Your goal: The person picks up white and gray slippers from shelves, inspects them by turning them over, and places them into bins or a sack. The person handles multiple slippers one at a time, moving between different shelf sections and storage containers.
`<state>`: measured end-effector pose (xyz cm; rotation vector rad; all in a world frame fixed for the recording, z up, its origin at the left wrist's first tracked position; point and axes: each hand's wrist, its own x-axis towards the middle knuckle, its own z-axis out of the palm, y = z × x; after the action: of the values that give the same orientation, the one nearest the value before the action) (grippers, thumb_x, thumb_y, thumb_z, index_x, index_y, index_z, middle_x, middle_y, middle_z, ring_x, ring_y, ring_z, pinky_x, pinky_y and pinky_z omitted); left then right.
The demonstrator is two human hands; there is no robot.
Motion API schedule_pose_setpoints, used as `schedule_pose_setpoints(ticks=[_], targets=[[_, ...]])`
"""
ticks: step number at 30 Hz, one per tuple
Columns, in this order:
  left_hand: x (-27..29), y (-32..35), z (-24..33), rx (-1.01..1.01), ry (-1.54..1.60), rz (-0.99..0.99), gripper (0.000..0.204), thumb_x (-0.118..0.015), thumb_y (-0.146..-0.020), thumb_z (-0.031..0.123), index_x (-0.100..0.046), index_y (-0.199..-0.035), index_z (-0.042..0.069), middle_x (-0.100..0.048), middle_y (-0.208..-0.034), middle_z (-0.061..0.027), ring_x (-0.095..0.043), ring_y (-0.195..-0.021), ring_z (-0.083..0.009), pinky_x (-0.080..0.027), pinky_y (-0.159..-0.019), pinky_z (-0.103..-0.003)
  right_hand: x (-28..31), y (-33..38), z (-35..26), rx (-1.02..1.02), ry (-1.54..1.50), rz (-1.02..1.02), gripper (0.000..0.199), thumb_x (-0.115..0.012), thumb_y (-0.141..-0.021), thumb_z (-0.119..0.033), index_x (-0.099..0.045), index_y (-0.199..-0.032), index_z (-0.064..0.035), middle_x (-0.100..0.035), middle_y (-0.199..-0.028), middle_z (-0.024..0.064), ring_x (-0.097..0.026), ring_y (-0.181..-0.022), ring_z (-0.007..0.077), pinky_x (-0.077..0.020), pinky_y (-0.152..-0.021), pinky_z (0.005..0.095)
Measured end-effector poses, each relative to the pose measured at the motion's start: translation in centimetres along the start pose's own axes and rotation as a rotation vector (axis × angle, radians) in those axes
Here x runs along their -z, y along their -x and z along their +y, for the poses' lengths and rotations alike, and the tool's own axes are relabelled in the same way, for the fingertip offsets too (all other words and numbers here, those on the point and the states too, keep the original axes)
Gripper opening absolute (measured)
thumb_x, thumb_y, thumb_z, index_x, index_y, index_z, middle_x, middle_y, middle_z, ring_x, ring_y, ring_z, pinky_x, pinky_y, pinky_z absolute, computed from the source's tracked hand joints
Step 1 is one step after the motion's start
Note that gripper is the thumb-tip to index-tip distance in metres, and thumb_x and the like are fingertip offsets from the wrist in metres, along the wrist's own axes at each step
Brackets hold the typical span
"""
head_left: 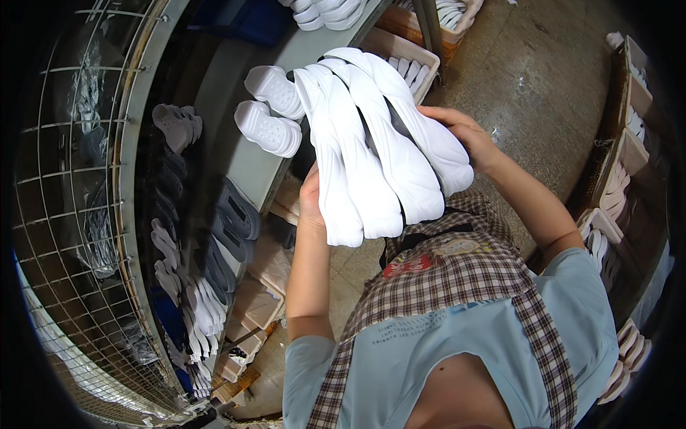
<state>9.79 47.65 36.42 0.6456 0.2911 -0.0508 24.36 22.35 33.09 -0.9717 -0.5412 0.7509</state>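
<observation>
White soles (371, 154) stacked between left grip (311, 196); right grip (464, 136).

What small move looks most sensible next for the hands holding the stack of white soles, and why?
Probably lower the stack of white soles toward the grey shelf. Both the left hand and the right hand hold it in the air, and two white soles already lie there, with bare surface beside them.
</observation>
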Motion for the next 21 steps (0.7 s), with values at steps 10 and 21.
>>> schedule_pose_setpoints(ticks=[10, 21], targets=[[0.8, -0.7, -0.4, 0.0, -0.095, -0.062, 0.067, -0.059, -0.078, 0.015, -0.029, -0.135, -0.004, -0.048, -0.125, -0.0204, -0.053, -0.111, -0.0325, -0.044, -0.095, -0.042, -0.6, 0.3, 1.2, 0.064, -0.155, -0.02, 0.055, -0.06, -0.081, -0.035, -0.046, -0.126, -0.0068, -0.048, -0.124, 0.011, -0.045, -0.115, 0.0206, -0.0338, -0.1, 0.034], [3.1, -2.7, -2.3, -0.009, -0.01, -0.064, 0.064, -0.052, -0.085, 0.027, -0.027, -0.137, 0.0, -0.053, -0.116, -0.0189, -0.056, -0.104, -0.0316, -0.048, -0.084, -0.041, -5.3, -1.7, -3.8, -0.02, -0.399, -0.104, 0.078, -0.06, -0.071, -0.029, -0.031, -0.138, -0.0009, -0.042, -0.131, 0.0187, -0.051, -0.112, 0.027, -0.046, -0.092, 0.0373]])
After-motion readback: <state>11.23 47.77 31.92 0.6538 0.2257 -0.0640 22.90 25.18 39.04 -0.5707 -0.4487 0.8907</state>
